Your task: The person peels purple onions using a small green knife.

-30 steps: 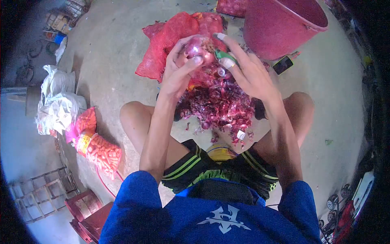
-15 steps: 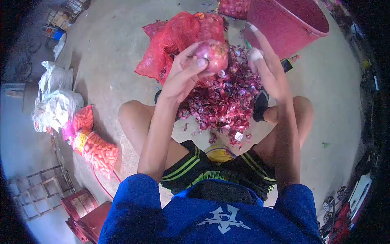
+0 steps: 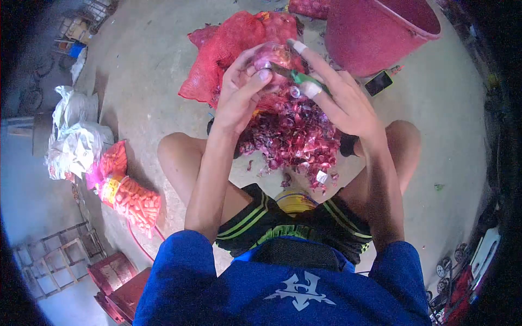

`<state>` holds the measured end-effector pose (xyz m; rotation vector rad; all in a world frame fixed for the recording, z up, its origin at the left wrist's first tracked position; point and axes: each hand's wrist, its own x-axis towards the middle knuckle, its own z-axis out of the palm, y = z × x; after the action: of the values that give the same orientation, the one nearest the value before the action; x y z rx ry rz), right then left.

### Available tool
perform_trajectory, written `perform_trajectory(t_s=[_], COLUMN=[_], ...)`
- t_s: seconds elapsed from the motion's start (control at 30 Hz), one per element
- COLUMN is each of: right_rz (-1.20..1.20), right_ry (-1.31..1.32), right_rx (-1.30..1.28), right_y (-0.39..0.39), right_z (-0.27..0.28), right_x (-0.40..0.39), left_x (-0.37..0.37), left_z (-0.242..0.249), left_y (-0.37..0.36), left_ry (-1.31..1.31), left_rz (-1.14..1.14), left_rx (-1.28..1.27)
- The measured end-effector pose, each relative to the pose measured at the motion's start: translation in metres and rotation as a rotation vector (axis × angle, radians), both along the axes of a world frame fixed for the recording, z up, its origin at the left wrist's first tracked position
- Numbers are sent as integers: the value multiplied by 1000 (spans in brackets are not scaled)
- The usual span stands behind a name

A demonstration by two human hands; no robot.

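My left hand [image 3: 236, 95] is closed around a large red onion [image 3: 276, 52], held up over the floor. My right hand [image 3: 348, 103] grips a small knife with a green handle [image 3: 299, 76], its blade against or very near the near side of the onion. White wraps cover the tips of the right thumb and forefinger. Below both hands spreads a heap of dry onion skins [image 3: 293, 141]. Just beyond my left hand lies a red mesh sack [image 3: 223, 51] with onions showing through the net.
A big red plastic tub [image 3: 361, 46] stands at the far right, with a phone [image 3: 379, 83] on the floor beside it. Another onion sack [image 3: 309, 7] lies at the top. White sacks [image 3: 81, 144] and a net bag of orange-pink pieces [image 3: 136, 198] sit at left.
My right hand has moved left and turned inward, bringing the knife to the onion. The onion has shifted slightly up and left in view.
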<state>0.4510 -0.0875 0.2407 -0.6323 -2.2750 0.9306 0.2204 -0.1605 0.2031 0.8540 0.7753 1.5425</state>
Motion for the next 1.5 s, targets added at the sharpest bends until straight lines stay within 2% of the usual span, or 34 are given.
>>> perform_trajectory(t_s=[0.1,0.2,0.33,0.43,0.5,0.53,0.6,0.63,0.7,0.73,0.8,0.83,0.93,1.07,1.13,1.27,1.33,1.4,1.5], right_rz=[-63,-2,-33,58,63,65,5,5,-65,-61,-116,-89,-133,-157,-188,-166,-45,-24,-10], right_ry=[-91,43,5,142,207,210,78,74,241,242,269,376,315,183,-58,23,228,209,218], right_rx=[-73,-34,-1,-80,28,29,-162,-160,-117,-116,-366,-243,-356,-415,-307,-341,-292,-255,-150], right_y=[8,10,7,9,10,10,8,9,13,16,23,27,21,25,17,10,1,-11,-16], right_z=[1,1,4,-8,-14,-9,5,2,-12,-15,-20,-22,-20,-25,-21,-8,-7,1,-4], right_x=[0,-1,-2,-4,-11,-10,-6,-7,-14,-14,-10,-16,-12,-8,-4,-4,-10,-16,-28], left_x=[6,6,2,11,18,19,21,22,21,19,13,14,12,6,4,5,6,6,12], left_z=[10,13,16,21,17,17,15,15,15,18,25,29,31,26,26,22,18,14,14], left_y=[-3,-4,-4,-4,-3,-2,-2,-2,-3,-5,-10,-11,-14,-14,-12,-11,-9,-4,-4], left_ry=[13,-4,-18,28,232,235,142,138,90,91,-77,-76,-124,-73,-75,-67,-85,2,-46], left_rz=[31,27,0,-9,136,139,148,149,112,115,-115,-115,-135,-45,-29,121,173,238,250], left_rx=[59,50,-16,-2,123,124,107,110,113,115,127,130,144,92,96,69,72,111,145])
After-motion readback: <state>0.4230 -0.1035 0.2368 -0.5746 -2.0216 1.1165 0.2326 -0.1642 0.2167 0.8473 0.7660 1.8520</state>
